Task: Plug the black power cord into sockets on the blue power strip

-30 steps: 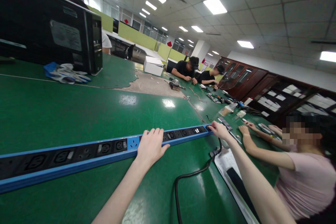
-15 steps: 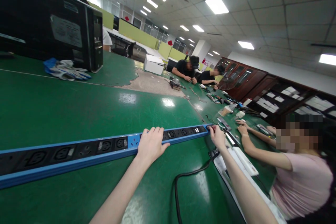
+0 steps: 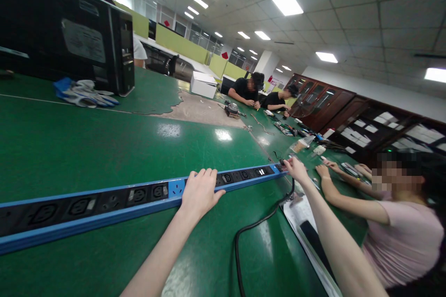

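A long blue power strip (image 3: 139, 208) with black socket panels lies across the green table, running from the left edge to the centre right. My left hand (image 3: 201, 190) is closed over its middle, fingers over the far side and thumb toward the right. At the strip's far end, my right hand (image 3: 296, 168) is closed on a black plug (image 3: 282, 162), which is small and partly covered by the fingers. From below the right hand, a black power cord (image 3: 259, 222) curves down across the table to the bottom edge. Whether the plug sits in a socket I cannot tell.
Under my right forearm lies a clipboard (image 3: 295, 213) with papers and a dark flat object (image 3: 316, 241). A co-worker in pink (image 3: 400, 227) sits at right. Gloves (image 3: 85, 93), a black computer case (image 3: 69, 37) and a white box (image 3: 203, 85) stand farther back.
My right hand has moved slightly right, and the plug and cord end that lay on the clipboard are now up at it. The white bar on the clipboard no longer shows. My left hand stays put.
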{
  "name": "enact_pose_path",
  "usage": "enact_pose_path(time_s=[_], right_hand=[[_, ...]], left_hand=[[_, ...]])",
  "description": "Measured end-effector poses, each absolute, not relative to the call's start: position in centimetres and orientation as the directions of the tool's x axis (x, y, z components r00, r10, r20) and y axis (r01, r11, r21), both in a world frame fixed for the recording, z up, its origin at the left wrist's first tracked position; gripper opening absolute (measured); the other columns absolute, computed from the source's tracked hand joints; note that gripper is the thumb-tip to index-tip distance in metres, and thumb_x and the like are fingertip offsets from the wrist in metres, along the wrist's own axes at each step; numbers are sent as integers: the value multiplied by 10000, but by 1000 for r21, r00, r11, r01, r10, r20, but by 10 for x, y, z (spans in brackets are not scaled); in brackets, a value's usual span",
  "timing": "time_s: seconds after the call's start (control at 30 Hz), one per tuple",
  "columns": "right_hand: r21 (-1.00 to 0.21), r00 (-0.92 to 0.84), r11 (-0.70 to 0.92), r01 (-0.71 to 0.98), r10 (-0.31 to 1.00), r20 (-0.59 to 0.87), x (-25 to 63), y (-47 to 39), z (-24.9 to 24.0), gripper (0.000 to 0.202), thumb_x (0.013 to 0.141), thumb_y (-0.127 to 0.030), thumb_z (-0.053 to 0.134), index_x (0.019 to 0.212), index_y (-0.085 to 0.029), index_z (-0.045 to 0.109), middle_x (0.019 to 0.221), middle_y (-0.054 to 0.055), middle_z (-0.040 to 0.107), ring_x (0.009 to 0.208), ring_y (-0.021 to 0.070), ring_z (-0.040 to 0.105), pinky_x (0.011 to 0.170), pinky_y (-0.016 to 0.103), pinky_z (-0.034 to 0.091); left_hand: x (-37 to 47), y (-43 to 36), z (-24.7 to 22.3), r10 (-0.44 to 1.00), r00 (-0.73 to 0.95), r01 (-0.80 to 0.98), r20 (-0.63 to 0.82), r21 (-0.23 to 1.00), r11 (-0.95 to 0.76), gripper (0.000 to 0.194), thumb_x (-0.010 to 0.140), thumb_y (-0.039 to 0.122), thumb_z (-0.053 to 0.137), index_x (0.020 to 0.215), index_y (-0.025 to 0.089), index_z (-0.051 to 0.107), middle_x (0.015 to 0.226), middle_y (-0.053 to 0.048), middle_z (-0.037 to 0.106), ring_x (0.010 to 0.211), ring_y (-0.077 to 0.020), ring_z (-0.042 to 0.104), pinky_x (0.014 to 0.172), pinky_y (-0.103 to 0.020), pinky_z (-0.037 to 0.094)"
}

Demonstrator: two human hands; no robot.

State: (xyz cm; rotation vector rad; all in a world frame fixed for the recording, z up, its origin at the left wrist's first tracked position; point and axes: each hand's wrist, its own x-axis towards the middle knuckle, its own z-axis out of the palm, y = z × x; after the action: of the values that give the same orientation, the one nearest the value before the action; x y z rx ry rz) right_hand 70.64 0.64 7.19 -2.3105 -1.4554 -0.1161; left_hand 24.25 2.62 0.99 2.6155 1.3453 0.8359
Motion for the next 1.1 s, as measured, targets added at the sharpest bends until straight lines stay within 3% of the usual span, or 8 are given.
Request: enact_pose_path(time_s=[0.23,0.4,0.63,0.83,0.97,1.03,1.1], right_hand=[[-634,532,-295,714,818,218,732,-11,62,302,941,-520,527,1014,-228,543,1012,114,756,774,256,747,609,341,589],[-643,509,-287,710,840,187,746,-18,75,354,897,-546,580,1020,-215,551,993,115,748,713,238,733,626,360,608],[-731,469,-272,625,880,73,711,-26,102,541,898,-538,557,1359,-276,455,928,54,732,687,225,728,641,392,623],[-804,371,-41,594,900,228,653,-34,153,454,906,-530,561,1309,-324,523,1082,87,703,813,269,747,690,423,645],[-854,337,102,511,890,308,595,-33,195,435,872,-517,648,1241,-333,511,1156,92,673,839,288,745,640,425,653],[-867,287,157,473,903,320,561,-34,208,423,867,-520,669,1204,-331,496,1154,72,652,847,280,743,651,426,657],[-874,227,205,440,916,329,527,-37,217,407,870,-528,673,1171,-323,491,1144,53,634,848,268,741,665,429,659]], left_hand=[[243,26,8,771,458,719,442,326,-613,579,847,556,662,1268,166,590,1122,-143,675,1084,-321,597,911,-423,373],[244,26,8,778,454,720,433,337,-607,574,853,538,660,1278,160,584,1139,-153,673,1103,-323,593,930,-422,366],[243,25,9,777,457,709,433,351,-612,571,850,524,658,1274,149,584,1144,-158,667,1110,-327,590,940,-431,374],[242,23,12,818,436,712,375,412,-568,535,841,482,654,1260,155,594,1171,-165,663,1136,-335,578,990,-474,378],[252,6,36,824,417,632,383,530,-566,649,833,338,635,1430,126,489,1394,-186,571,1329,-334,474,1152,-507,273],[265,-13,52,805,441,463,397,668,-583,624,904,348,533,1490,158,434,1503,-152,493,1423,-306,390,1198,-483,233],[282,-35,67,793,530,217,301,855,-470,594,966,461,425,1499,199,425,1487,-127,523,1378,-277,459,1153,-446,331]])
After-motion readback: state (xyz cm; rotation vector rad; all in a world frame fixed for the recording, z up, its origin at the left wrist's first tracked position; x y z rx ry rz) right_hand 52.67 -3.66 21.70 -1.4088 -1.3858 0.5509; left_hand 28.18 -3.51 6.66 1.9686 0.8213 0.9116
